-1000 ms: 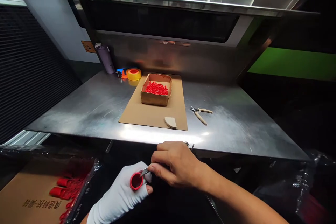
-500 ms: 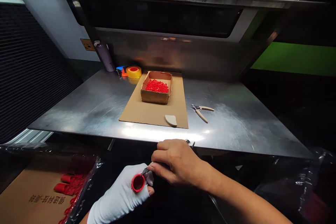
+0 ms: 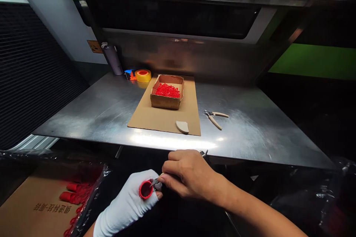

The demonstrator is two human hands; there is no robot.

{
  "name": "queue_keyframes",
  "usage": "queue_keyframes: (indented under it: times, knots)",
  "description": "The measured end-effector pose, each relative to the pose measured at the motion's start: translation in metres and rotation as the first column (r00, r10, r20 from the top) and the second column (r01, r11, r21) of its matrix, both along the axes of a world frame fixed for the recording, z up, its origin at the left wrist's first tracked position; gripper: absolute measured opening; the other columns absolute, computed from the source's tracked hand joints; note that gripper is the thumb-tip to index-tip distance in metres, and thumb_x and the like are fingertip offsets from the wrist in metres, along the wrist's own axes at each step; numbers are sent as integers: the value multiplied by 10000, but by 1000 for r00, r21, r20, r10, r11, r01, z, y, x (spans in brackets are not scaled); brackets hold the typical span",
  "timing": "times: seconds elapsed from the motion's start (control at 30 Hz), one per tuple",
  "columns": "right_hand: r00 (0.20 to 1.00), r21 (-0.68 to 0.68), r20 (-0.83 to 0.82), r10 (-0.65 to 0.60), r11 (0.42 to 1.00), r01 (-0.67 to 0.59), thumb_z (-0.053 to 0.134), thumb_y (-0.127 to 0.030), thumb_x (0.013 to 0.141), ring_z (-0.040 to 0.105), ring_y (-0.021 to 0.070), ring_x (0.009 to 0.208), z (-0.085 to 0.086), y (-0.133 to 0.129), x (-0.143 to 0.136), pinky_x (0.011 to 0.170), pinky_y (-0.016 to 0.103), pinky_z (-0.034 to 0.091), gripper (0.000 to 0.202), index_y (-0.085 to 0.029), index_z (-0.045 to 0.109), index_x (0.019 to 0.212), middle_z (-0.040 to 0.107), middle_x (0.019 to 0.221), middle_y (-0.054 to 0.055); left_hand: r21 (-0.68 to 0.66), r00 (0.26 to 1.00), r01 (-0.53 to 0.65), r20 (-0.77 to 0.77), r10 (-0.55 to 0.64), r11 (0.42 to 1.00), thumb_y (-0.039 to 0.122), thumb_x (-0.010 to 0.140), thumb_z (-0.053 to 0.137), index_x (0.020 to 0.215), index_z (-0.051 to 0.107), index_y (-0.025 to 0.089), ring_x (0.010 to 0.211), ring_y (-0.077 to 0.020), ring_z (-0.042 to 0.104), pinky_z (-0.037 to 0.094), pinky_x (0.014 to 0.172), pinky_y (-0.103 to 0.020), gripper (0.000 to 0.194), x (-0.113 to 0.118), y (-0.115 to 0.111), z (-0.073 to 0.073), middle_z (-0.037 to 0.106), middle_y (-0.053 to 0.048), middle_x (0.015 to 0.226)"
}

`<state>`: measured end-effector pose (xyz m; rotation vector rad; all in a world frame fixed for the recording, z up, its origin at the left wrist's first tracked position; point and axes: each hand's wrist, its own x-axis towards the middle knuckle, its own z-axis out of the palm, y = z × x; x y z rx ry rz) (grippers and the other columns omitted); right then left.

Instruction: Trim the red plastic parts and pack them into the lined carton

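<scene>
Where the carton [image 3: 30, 192] stands, far left: plastic liner [image 3: 104, 172] over its wall, red pieces [image 3: 74, 192] inside. Apart from my hands, but a swinging left elbow would probably snag the liner first.

Left hand [image 3: 132, 198]: white glove, fingers curled firmly round the red tube; one bare fingertip shows past the cloth.

Red tube [image 3: 146, 190]: held in my left hand, mouth tipped up towards me, off the bench and on my side of it.

Blade [image 3: 154, 182]: thin metal tip at the tube's right rim; touching or just inside, I cannot tell.

Slip risk: heavy pressure, or the tube turning in the glove, could send the tip off the rim into that bare fingertip. Too steep an angle might gouge the rim.

Box [image 3: 165, 102]: on the cardboard sheet [image 3: 139, 120], red slivers [image 3: 167, 90] heaped inside.

Right hand [image 3: 185, 173]: bare, thumb and forefinger pinching the blade.

Bench [image 3: 247, 137]: front edge close beyond my right knuckles; a forward jerk could rap them on it.

Pliers [image 3: 215, 116]: on the metal past that edge, handles splayed, well apart from my fingers.

Room: seems best drawing back towards me, below my right wrist; depth there too dark to judge.
</scene>
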<state>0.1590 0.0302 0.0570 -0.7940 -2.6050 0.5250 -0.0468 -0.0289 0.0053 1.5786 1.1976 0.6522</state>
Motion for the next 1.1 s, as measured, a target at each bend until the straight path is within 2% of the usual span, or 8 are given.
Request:
queue_keyframes:
  times: [0.3, 0.47, 0.57, 0.63, 0.73, 0.87, 1.1]
  knots:
    - [1000, -46, 21, -8, 999, 9, 608, -306, 927, 459, 106, 625, 1, -6, -3, 531, 267, 244, 232, -174, 616, 736, 564, 713, -12, -12, 995, -94, 24, 94, 996, 442, 868, 622, 663, 461, 173, 619, -105, 351, 312, 556, -225, 375, 1, -2, 1, 434, 41, 665]
    - [1000, -160, -7, 29, 987, -30, 583, -307, 950, 458, 102, 621, 2, -7, -1, 534, 255, 261, 232, -181, 617, 758, 558, 719, -20, 17, 991, -130, 35, 130, 991, 456, 886, 615, 708, 491, 175, 645, -112, 375, 340, 585, -226, 355, -3, -2, -3, 448, 35, 693]
    - [996, -232, -88, -27, 973, 6, 513, -295, 988, 479, 106, 648, -1, -4, 0, 583, 243, 306, 233, -182, 620, 813, 578, 744, -14, 64, 989, -142, 36, 140, 988, 464, 896, 593, 729, 465, 185, 657, -118, 379, 339, 594, -232, 349, -4, -1, -1, 423, 34, 720]
    - [989, -248, -117, -90, 967, 59, 484, -283, 996, 482, 111, 662, -3, -3, 1, 607, 245, 317, 228, -184, 613, 836, 584, 756, -11, 106, 992, -117, 65, 111, 987, 466, 910, 549, 829, 502, 191, 723, -137, 442, 381, 652, -241, 290, -5, -1, 2, 469, 16, 808]
    - [981, -249, -131, -146, 962, 110, 477, -264, 991, 498, 118, 694, -5, -4, 2, 630, 248, 325, 210, -188, 605, 845, 593, 784, -5, 149, 995, -67, 85, 55, 987, 423, 941, 476, 1026, 536, 214, 879, -177, 525, 429, 789, -267, 233, -7, -2, 6, 531, -16, 979]
    - [970, -204, -127, -206, 963, 178, 491, -279, 989, 511, 127, 713, -6, -9, 4, 626, 256, 321, 210, -189, 620, 851, 599, 797, 5, 165, 989, -145, 53, 139, 976, 380, 948, 501, 950, 572, 216, 833, -173, 523, 426, 758, -256, 178, -8, -5, 4, 539, -8, 917]
    - [980, -116, -96, -173, 980, 161, 503, -316, 984, 495, 132, 668, -10, -12, 1, 584, 273, 298, 238, -193, 648, 842, 584, 758, 8, 163, 979, -201, 78, 190, 966, 415, 944, 548, 879, 582, 217, 754, -159, 510, 414, 710, -250, 212, -4, -6, 0, 526, 11, 824]
